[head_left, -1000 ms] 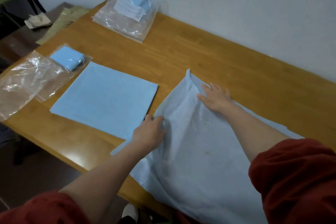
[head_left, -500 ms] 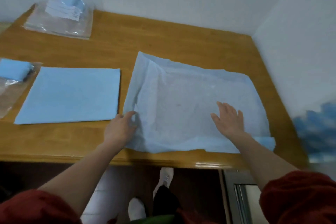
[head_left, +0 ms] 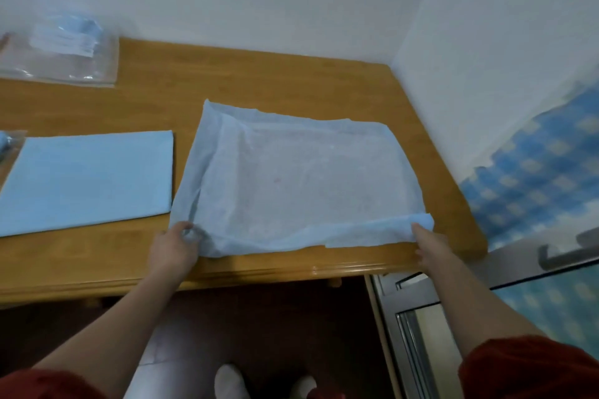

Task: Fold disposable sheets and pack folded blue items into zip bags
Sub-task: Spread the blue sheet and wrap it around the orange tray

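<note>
Two hands pinch near corners of the disposable sheet (head_left: 298,178) on the desk (head_left: 291,84): left hand (head_left: 173,253) at seven o'clock, right hand (head_left: 429,246) at five. A folded blue sheet (head_left: 87,181) lies at nine.

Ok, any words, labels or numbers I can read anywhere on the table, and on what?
Nothing here can be read.
On the zip bags at far left, the white label: lines of print, too blurred to read.
On the spread sheet and the folded sheet: no print visible.
</note>
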